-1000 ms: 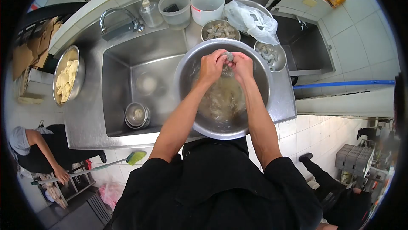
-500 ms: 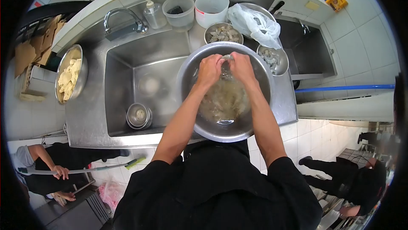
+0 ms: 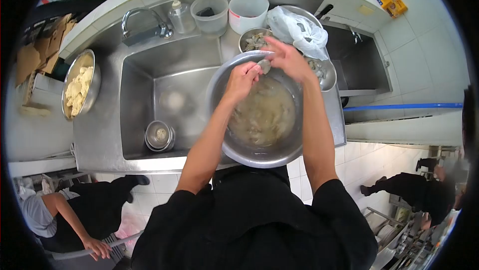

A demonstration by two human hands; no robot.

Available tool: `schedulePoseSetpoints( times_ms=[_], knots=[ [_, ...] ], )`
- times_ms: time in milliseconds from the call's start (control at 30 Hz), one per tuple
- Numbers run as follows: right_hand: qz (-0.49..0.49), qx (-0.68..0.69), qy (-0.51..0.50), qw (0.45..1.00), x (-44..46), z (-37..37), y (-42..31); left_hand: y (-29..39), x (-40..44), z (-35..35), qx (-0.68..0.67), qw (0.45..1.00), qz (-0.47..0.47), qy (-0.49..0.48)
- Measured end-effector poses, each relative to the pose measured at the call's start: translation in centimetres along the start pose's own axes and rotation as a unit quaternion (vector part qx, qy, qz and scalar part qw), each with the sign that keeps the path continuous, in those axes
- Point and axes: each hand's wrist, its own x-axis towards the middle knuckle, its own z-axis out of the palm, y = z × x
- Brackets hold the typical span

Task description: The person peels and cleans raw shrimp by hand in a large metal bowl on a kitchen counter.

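Over the rim of a large steel basin (image 3: 215, 83), my left hand (image 3: 240, 81) pinches a grey shrimp (image 3: 264, 65) between thumb and fingertips. Cloudy water with several shrimp (image 3: 262, 115) in it fills the bottom of the basin. My right hand (image 3: 289, 61), slightly blurred, is just right of the held shrimp, its fingers apart and pointing towards a small steel bowl of shrimp shells (image 3: 253, 40). Partly behind my right wrist, another steel bowl (image 3: 330, 78) contains greyish shrimp pieces.
Left of the basin is a sink (image 3: 189, 85) with stacked small bowls (image 3: 159, 136). A bowl of dough-like pieces (image 3: 80, 90) stands at far left. Behind are a faucet (image 3: 144, 13), plastic tubs (image 3: 209, 18) and a plastic bag (image 3: 302, 28). Other people are on both sides.
Both hands held the shrimp together; my right hand has come away to the right, towards the shell bowl. My left hand keeps the shrimp. The person at lower left has shifted the long pole downward.
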Motion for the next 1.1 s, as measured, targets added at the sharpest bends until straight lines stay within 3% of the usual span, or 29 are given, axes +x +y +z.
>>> schedulePoseSetpoints(
  times_ms=[33,67,100,167,267,400,433,467,533,567,600,633,700,733,800,867,967,1000,1033,1067,1100],
  knots=[
    [0.046,0.088,-0.029,0.995,-1.4,1.1,-0.8,0.1,0.1,-0.1,-0.002,1.0,-0.006,0.004],
    [0.093,0.177,-0.055,0.978,-2.2,1.7,-1.2,0.4,0.7,0.0,0.06,0.997,0.056,0.003],
    [0.097,0.179,-0.057,0.977,-2.4,1.8,-1.2,0.8,1.5,0.2,0.123,0.985,0.119,-0.001],
    [0.12,0.041,0.078,0.989,-3.1,1.0,-0.7,1.8,2.5,1.2,0.176,0.968,0.17,0.053],
    [0.064,-0.101,0.237,0.964,-3.8,-2.9,-0.6,4.6,5.7,1.3,0.219,0.949,0.204,0.101],
    [0.121,-0.156,0.306,0.931,-4.5,-6.3,2.0,4.1,10.6,1.4,0.307,0.914,0.245,0.1],
    [0.095,-0.304,0.305,0.898,-4.9,-5.6,3.5,3.5,11.2,1.6,0.353,0.909,0.205,0.082],
    [0.064,-0.446,0.298,0.841,-4.9,-5.5,4.9,3.2,12.0,1.8,0.396,0.9,0.167,0.065],
    [0.099,-0.475,0.196,0.852,-5.9,-2.8,3.1,3.3,10.2,2.1,0.375,0.902,0.206,0.055],
    [0.067,-0.407,0.164,0.896,-6.3,-0.8,1.8,3.2,9.2,2.2,0.355,0.903,0.24,0.043],
    [0.032,-0.374,0.06,0.925,-6.4,1.2,2.8,2.5,8.6,2.5,0.32,0.909,0.263,0.048],
    [0.032,-0.353,0.013,0.935,-6.9,3.9,3.9,2.4,7.6,2.6,0.32,0.91,0.261,0.041],
    [0.074,-0.363,-0.07,0.926,-7.2,7.9,3.2,2.8,5.7,2.5,0.239,0.963,0.111,-0.058],
    [0.116,-0.395,-0.106,0.905,-6.9,8.9,2.4,1.2,5.9,2.3,0.238,0.963,0.112,-0.059],
    [0.111,-0.399,-0.122,0.902,-6.4,10.4,4.8,-2.4,6.4,1.5,0.266,0.948,0.044,-0.169],
    [0.105,-0.403,-0.138,0.899,-5.9,10.6,6.3,-3.3,5.1,0.9,0.231,0.961,0.03,-0.15],
    [0.054,-0.299,-0.115,0.946,-5.5,7.9,6.6,-4.2,4.4,-0.1,0.21,0.968,0.001,-0.14],
    [0.148,-0.09,-0.104,0.979,-5.0,6.1,5.0,-4.2,4.1,-0.1,0.167,0.973,-0.032,-0.158],
    [0.236,0.124,-0.087,0.96,-4.8,5.1,4.4,-4.0,3.6,-0.1,0.122,0.975,-0.065,-0.176],
    [0.235,0.124,-0.09,0.96,-4.9,4.6,4.6,-3.7,3.1,0.0,0.122,0.975,-0.065,-0.172],
    [0.243,0.267,-0.01,0.933,-5.0,4.1,4.8,-3.1,2.5,0.3,0.077,0.972,-0.112,-0.192]
  ],
)
